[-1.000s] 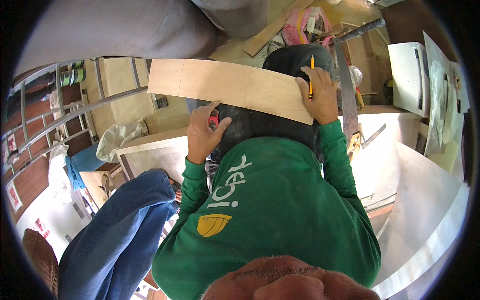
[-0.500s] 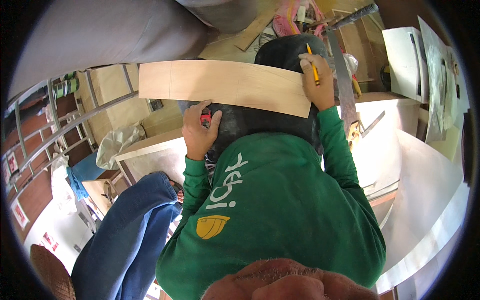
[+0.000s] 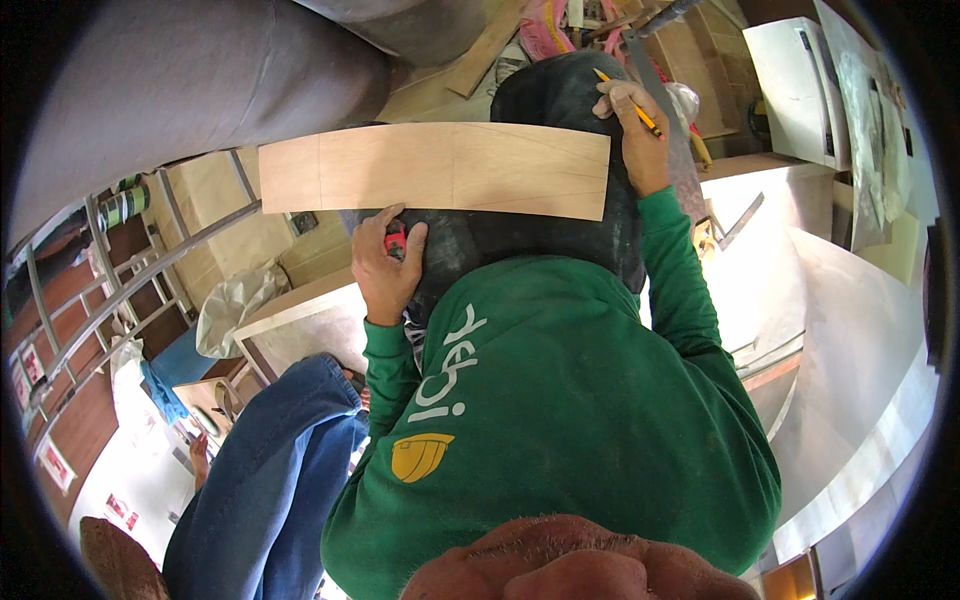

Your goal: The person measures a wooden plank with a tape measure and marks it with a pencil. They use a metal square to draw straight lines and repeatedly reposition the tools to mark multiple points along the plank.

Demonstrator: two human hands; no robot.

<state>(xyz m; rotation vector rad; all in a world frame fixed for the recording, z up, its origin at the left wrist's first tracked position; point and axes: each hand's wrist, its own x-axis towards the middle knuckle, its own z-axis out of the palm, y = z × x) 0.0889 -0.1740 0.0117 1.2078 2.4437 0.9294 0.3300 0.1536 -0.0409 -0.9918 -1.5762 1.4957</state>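
Observation:
A pale wooden board (image 3: 400,165) with thin pencil lines across it lies over my dark-trousered thighs. My left hand (image 3: 385,275) is closed round a red tape measure (image 3: 395,242), mostly hidden by the fingers. Its fingertips reach the board's near edge. Just beyond the board's right end, my right hand (image 3: 642,145) grips a yellow pencil (image 3: 647,123) between thumb and fingers. The pencil slants, one end pointing up and left, and it is off the wood.
A hand saw (image 3: 655,80) lies to the right of my knee. A metal ladder (image 3: 150,262) stands at the left. Another person's jeans-clad leg (image 3: 270,470) is close on my left. Far ahead lies pink plastic (image 3: 543,30) among tools, and a white box (image 3: 795,90) stands at the right.
My right hand has come away from the board's right end, and the pencil has tipped from near upright to a slant. The board's right end has swung slightly upward. My left hand keeps its grip.

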